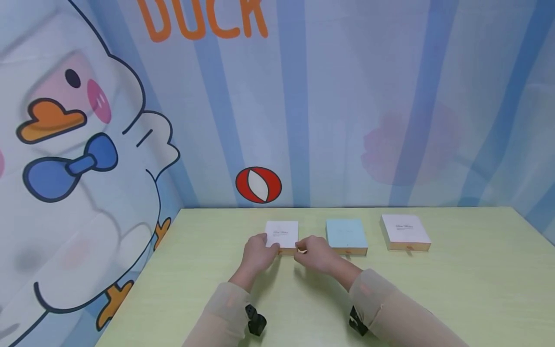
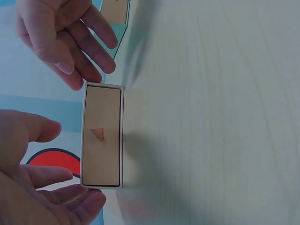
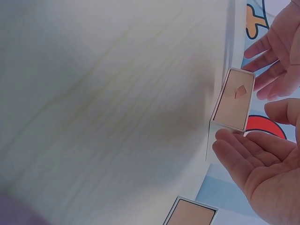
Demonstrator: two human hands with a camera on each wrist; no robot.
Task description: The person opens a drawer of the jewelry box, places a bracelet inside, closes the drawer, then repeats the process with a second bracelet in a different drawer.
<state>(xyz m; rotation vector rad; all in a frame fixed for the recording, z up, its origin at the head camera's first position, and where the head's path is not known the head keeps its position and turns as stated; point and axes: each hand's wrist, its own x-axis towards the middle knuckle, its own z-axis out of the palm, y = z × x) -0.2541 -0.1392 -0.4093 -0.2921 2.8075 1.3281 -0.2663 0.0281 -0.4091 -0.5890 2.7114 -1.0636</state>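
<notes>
A small white drawer-style box (image 1: 282,232) lies on the table, its tan front towards me. A small pointed pull tab (image 2: 98,133) sits mid-front. My left hand (image 1: 257,251) is at the box's left side, with fingertips at that end in the left wrist view. Opposite it, my right hand (image 1: 318,253) has its fingertips at the right end. Loosely extended fingers show on both hands in the wrist views, and neither thumb wraps the box. The drawer front (image 3: 234,101) sits flush within its white sleeve.
Right of my right hand is a light blue box (image 1: 346,233) of similar shape. Farther right lies another white box (image 1: 405,229). The pale wood-grain table (image 1: 277,303) ends at a printed cloth backdrop (image 1: 329,120) with a duck and stripes.
</notes>
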